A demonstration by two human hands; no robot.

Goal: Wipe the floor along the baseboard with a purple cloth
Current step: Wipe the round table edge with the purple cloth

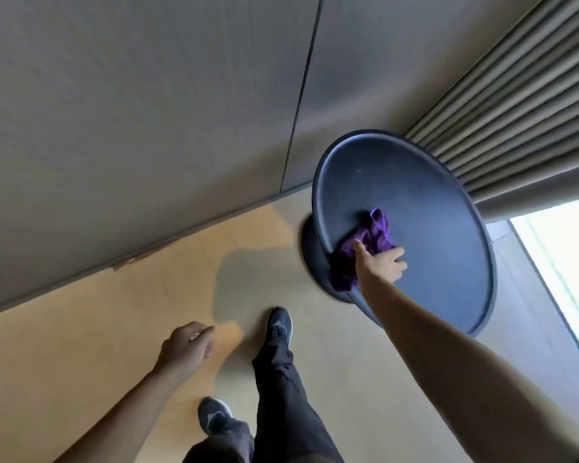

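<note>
A crumpled purple cloth (pixel 365 242) lies on the near-left edge of a round dark table top (pixel 432 208) and hangs a little over its rim. My right hand (pixel 383 262) rests on the cloth, thumb on one side and fingers on the other, gripping it. My left hand (pixel 186 347) hangs low over the wooden floor (pixel 81 345) with fingers loosely curled and nothing in it. The dark baseboard (pixel 188 230) runs diagonally where the grey wall meets the floor, to the left of the table.
The table's round dark base (pixel 310 243) stands on the floor close to the baseboard. Pleated grey curtains (pixel 515 105) hang at the right, beside a bright window strip (pixel 562 262). My two feet in dark shoes (pixel 279 324) stand on the floor below the table.
</note>
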